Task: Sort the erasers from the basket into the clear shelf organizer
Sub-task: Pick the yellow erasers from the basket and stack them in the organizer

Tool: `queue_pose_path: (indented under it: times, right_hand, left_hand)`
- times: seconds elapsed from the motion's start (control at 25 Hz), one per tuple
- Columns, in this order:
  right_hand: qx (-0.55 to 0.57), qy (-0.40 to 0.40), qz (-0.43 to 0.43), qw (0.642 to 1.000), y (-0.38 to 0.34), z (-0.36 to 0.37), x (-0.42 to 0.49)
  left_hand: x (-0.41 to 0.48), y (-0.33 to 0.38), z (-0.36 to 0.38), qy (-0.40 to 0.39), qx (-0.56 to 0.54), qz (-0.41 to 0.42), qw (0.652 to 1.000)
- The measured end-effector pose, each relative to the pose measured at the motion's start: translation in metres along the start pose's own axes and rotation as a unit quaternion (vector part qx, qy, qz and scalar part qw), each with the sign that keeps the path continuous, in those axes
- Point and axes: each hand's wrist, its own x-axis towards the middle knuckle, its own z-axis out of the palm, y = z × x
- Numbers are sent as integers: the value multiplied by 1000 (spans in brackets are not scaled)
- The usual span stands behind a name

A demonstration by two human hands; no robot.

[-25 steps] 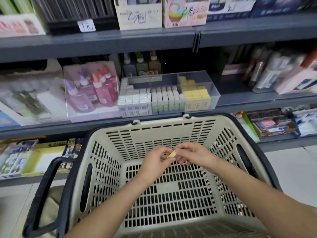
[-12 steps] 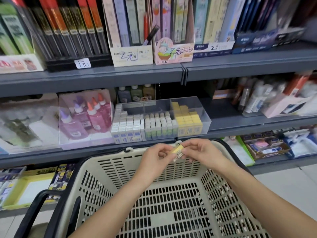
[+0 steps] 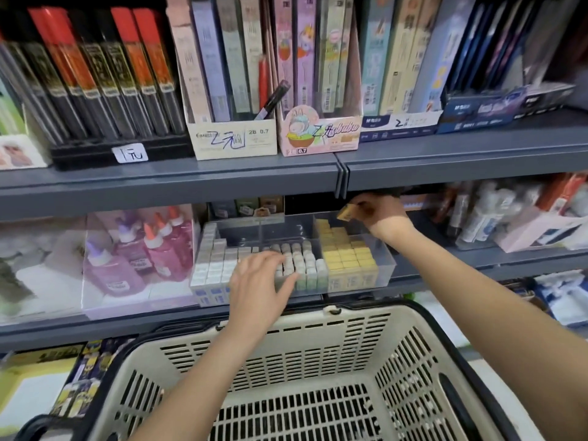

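Eraser (image 3: pixel 346 213) sits pinched at the fingertips of your right hand (image 3: pixel 380 214), up close under the grey shelf edge (image 3: pixel 445 168). It hangs over the back of the right compartment of the clear shelf organizer (image 3: pixel 387 261), just above the stacked yellow erasers (image 3: pixel 345 253). Your left hand (image 3: pixel 257 283) is well apart from it, lower and to the left. Its fingers are spread and relaxed on the tops of the white and pale green erasers (image 3: pixel 302 261), gripping nothing. The held eraser is a small yellow-tan block, tilted, too blurred to read any print. Both your forearms reach over the cream basket (image 3: pixel 359 318).
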Motion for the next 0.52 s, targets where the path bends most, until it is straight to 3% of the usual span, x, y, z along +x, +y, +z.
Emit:
queue_pose_path:
  times: [0.16,0.36,0.52]
  right_hand:
    - [-54,-56,-41,996,-3,27,20]
    - [-108,-196,-20,974,-8,39,25]
    - [-118,-206,12,971,-11,41,25]
  left_hand:
    - [-2,-4,6,24,5,10,1000]
    - [-4,-5,9,38,8,23,999]
    - [-5,-5,9,41,14,23,999]
